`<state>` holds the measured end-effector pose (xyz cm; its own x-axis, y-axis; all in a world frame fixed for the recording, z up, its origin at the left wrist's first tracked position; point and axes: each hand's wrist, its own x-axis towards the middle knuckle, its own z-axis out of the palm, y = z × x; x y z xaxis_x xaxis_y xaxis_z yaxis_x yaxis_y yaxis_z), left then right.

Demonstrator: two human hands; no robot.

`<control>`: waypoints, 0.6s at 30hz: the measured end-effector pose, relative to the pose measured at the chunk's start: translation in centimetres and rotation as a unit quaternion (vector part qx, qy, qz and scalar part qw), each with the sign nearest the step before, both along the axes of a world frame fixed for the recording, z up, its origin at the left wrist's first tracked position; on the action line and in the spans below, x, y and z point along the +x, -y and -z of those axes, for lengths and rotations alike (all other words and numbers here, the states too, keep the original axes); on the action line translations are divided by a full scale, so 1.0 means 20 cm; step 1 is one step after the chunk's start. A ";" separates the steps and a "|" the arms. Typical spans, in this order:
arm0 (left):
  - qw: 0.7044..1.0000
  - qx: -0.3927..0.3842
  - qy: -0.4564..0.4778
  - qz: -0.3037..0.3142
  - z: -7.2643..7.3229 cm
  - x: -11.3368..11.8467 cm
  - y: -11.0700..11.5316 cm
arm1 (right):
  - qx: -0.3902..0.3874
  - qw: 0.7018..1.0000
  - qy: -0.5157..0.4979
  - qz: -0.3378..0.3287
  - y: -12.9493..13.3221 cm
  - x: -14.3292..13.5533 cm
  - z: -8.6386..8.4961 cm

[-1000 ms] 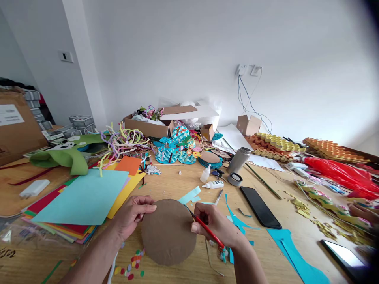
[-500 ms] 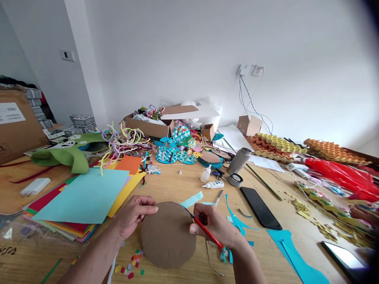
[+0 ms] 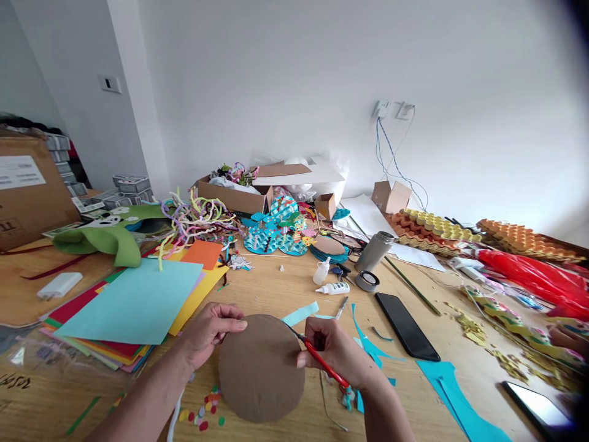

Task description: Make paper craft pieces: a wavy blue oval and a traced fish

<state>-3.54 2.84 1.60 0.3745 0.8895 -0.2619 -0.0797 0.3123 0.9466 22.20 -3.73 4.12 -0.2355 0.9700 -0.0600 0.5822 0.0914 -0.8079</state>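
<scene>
A round brown cardboard disc point(image 3: 261, 371) stands tilted toward me above the table. My left hand point(image 3: 221, 328) pinches its upper left edge between thumb and fingers. At the upper right rim, my right hand point(image 3: 324, 344) is closed round red-handled scissors point(image 3: 324, 362). Their dark, thin blades lie along the disc's edge, pointing up and left; whether they are parted I cannot tell. Behind the disc a light-blue paper strip point(image 3: 301, 313) shows, and blue paper scraps point(image 3: 368, 347) lie right of my right hand. The disc's far side is hidden.
Coloured paper sheets point(image 3: 138, 301) are stacked at left. Small paper dots point(image 3: 202, 414) lie in front. Beyond the disc are a glue bottle point(image 3: 334, 288), a steel flask point(image 3: 375, 250) and decorated blue discs point(image 3: 276, 233). A black phone point(image 3: 407, 325) and egg trays point(image 3: 529, 239) are at right.
The scissors' tip has shifted slightly down and right along the disc's rim. Both hands keep their grip. The whole view has turned a little to the left.
</scene>
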 end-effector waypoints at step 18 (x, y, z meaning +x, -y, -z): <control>1.000 0.013 -0.006 0.018 0.00 0.01 0.01 | -0.012 1.000 0.006 -0.019 0.00 -0.01 0.01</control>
<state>-3.41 2.65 1.68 0.4027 0.8826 -0.2427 -0.0575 0.2891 0.9556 22.04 -3.78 4.00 -0.2705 0.9589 -0.0857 0.5891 0.0945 -0.8025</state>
